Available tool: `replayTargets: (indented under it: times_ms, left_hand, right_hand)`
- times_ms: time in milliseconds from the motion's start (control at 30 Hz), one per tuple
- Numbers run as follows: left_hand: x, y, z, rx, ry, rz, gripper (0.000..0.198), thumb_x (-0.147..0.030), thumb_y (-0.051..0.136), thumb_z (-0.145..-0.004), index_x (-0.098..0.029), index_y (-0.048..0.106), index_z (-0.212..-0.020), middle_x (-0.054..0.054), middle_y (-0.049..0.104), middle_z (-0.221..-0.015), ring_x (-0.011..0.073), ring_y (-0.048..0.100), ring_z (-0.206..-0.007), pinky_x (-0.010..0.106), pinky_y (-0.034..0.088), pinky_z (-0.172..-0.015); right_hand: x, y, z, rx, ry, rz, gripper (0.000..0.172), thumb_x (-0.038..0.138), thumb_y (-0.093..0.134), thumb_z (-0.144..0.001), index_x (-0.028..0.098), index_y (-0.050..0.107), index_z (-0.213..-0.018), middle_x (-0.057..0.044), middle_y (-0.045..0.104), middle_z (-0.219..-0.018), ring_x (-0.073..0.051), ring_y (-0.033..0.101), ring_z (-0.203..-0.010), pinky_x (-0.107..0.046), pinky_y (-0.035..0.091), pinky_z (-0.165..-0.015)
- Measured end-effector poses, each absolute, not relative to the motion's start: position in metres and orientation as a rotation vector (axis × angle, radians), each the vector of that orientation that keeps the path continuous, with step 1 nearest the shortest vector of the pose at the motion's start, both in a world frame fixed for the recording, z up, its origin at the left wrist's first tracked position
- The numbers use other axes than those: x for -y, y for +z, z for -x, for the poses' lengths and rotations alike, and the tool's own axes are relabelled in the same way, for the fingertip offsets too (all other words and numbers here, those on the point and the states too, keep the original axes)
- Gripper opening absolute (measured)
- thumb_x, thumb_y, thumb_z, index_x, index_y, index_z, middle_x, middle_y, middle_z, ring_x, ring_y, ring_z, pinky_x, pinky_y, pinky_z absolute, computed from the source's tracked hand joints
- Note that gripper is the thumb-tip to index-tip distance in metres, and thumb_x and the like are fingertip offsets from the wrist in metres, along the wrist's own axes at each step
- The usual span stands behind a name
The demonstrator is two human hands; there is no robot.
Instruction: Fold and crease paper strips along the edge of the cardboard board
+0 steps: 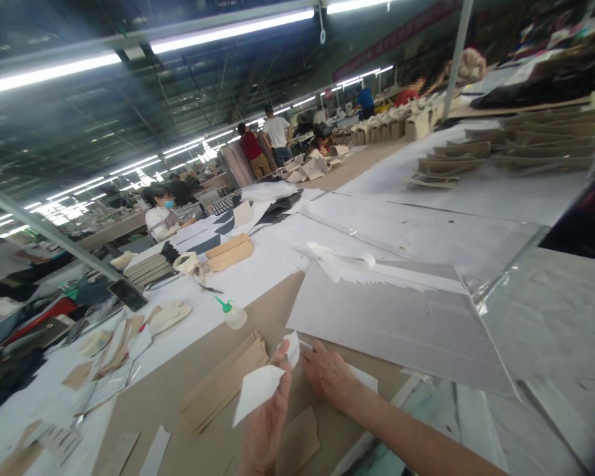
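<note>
In front of me, my left hand (272, 403) is closed around a thin white strip (258, 391), whose loose end curls out toward the lower left. Close beside it, my right hand (326, 371) has its fingers bent together at the strip's other side, low over the brown work board (153, 390). Another bit of white material (363, 378) shows from beneath the right wrist. A stack of folded tan pieces (225, 383) lies just left of my left hand. Under the hands is a loose brown piece (300, 439).
A grey sheet (391, 330) carrying a bundle of white strips (347, 266) lies beyond my right hand. A bottle with a green nozzle (235, 316) stands at the board's far edge. Scraps (114, 350) cover the left side. Brown panels (545, 149) stand farther right. Several people work behind.
</note>
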State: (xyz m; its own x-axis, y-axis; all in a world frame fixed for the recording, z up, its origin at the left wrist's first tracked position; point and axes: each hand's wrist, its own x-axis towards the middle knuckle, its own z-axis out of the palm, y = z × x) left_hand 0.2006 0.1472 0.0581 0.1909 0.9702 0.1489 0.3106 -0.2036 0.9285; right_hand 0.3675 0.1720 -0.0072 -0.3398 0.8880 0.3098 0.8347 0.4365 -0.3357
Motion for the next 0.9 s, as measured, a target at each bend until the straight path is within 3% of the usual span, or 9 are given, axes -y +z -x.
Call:
replayTargets:
  times_ms: [200,300,400,467,533,600,700,833,900]
  left_hand:
    - [-0.118,0.073,-0.181,-0.632,1.418,-0.921,0.032,-0.049,0.056,-0.090,-0.020,0.064,-0.082,0.002,0.061,-0.086,0.0057,0.046,-0.050,0.024,0.051,-0.059]
    - [-0.096,0.082,-0.168,-0.617,1.354,-1.016,0.030,-0.048,0.059,-0.089,-0.020,0.059,-0.080,0.000,0.060,-0.083,0.0022,0.038,-0.041,0.021,0.039,-0.046]
    - [-0.068,0.088,-0.151,-0.646,1.284,-1.127,0.029,-0.048,0.063,-0.088,-0.020,0.058,-0.082,0.000,0.061,-0.080,0.0042,0.046,-0.042,0.021,0.036,-0.046]
    - [-0.049,0.091,-0.141,-0.639,1.219,-1.162,0.028,-0.048,0.065,-0.088,-0.021,0.060,-0.084,0.002,0.064,-0.081,0.0065,0.051,-0.044,0.021,0.036,-0.045]
    - [-0.031,0.095,-0.132,-0.608,1.120,-1.170,0.024,-0.046,0.068,-0.086,-0.022,0.063,-0.087,0.003,0.066,-0.085,0.0074,0.054,-0.044,0.020,0.036,-0.043]
    - [-0.016,0.098,-0.123,-0.608,1.007,-1.204,0.018,-0.040,0.073,-0.084,-0.023,0.067,-0.087,0.004,0.068,-0.084,0.0103,0.059,-0.050,0.022,0.043,-0.049]
    - [0.001,0.096,-0.111,-0.655,0.813,-1.271,0.016,-0.038,0.075,-0.083,-0.022,0.072,-0.085,0.010,0.070,-0.087,0.0197,0.067,-0.072,0.034,0.054,-0.072]
    - [0.027,0.064,-0.099,-0.809,0.878,-1.106,0.049,-0.057,0.083,-0.067,-0.024,0.072,-0.102,0.016,0.060,-0.127,0.0327,0.059,-0.118,0.043,0.050,-0.094]
    - [0.039,0.043,-0.094,-0.926,0.818,-0.973,0.073,-0.061,0.088,-0.056,-0.027,0.067,-0.117,0.014,0.062,-0.119,0.0315,0.055,-0.122,0.037,0.049,-0.091]
  right_hand:
    - [-0.175,-0.006,-0.366,2.162,0.248,1.485,0.039,0.005,0.052,-0.088,0.021,0.063,-0.123,-0.015,0.059,-0.136,-0.030,0.059,-0.112,-0.037,0.059,-0.075]
    - [-0.169,0.010,-0.370,2.075,0.378,1.440,0.032,0.014,0.048,-0.096,0.022,0.064,-0.122,-0.014,0.052,-0.144,-0.028,0.056,-0.118,-0.040,0.057,-0.086]
    - [-0.145,0.033,-0.375,2.005,0.571,1.355,0.039,0.028,0.030,-0.106,0.020,0.061,-0.128,-0.013,0.055,-0.140,-0.023,0.059,-0.116,-0.038,0.052,-0.096]
    - [-0.120,0.048,-0.376,1.951,0.939,1.216,0.058,0.042,0.013,-0.108,0.019,0.062,-0.127,-0.011,0.067,-0.121,-0.020,0.067,-0.102,-0.033,0.055,-0.086]
    - [-0.092,0.058,-0.372,1.603,1.694,0.926,0.078,0.062,0.005,-0.103,0.015,0.064,-0.126,-0.014,0.070,-0.113,-0.023,0.068,-0.100,-0.036,0.055,-0.083]
    - [-0.065,0.062,-0.367,1.271,2.138,0.761,0.077,0.080,0.036,-0.091,0.014,0.067,-0.118,-0.013,0.070,-0.106,-0.024,0.068,-0.094,-0.036,0.054,-0.080]
    - [-0.037,0.058,-0.360,1.157,2.286,0.881,0.060,0.063,0.085,-0.061,0.016,0.067,-0.095,-0.002,0.066,-0.080,-0.016,0.060,-0.067,-0.027,0.048,-0.064]
    - [-0.021,0.053,-0.361,1.339,2.130,1.098,0.042,0.050,0.083,-0.066,0.018,0.059,-0.078,0.005,0.050,-0.064,-0.010,0.042,-0.058,-0.021,0.032,-0.055]
    - [-0.019,0.054,-0.363,1.462,2.033,1.161,0.036,0.048,0.078,-0.071,0.019,0.057,-0.076,0.005,0.045,-0.064,-0.011,0.039,-0.059,-0.022,0.028,-0.055]
